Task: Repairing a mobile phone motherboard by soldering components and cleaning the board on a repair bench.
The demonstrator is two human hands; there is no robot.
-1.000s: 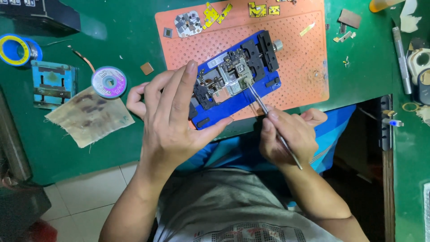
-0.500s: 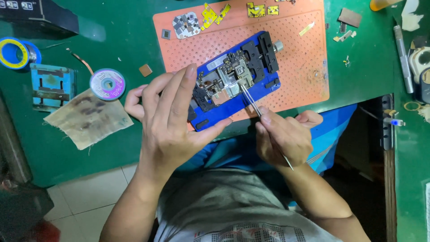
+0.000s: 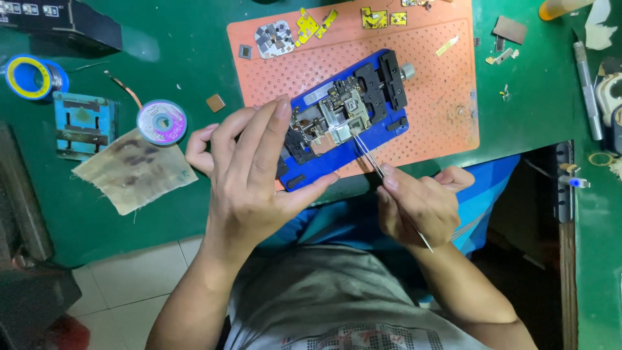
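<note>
A blue clamp holder [image 3: 382,126] with a circuit board [image 3: 334,116] fixed in it lies tilted on an orange perforated mat [image 3: 427,84]. My left hand [image 3: 256,175] grips the holder's near left end, fingers stretched over the board's left part. My right hand [image 3: 418,201] pinches thin metal tweezers [image 3: 366,152], whose tips touch a silver shield on the board. The tweezers' rear end pokes out below my palm.
Metal shields [image 3: 274,37] and yellow flex parts [image 3: 310,24] lie at the mat's far edge. On the green table left: a purple wick spool [image 3: 162,122], a stained cloth [image 3: 133,170], a blue fixture [image 3: 83,123], a tape roll [image 3: 29,76]. Tools [image 3: 585,81] lie at the right.
The holder, both hands and the tweezers sit slightly further right in view. The tweezers' tips stay on the board's middle, and my right hand has drawn a little closer to the holder.
</note>
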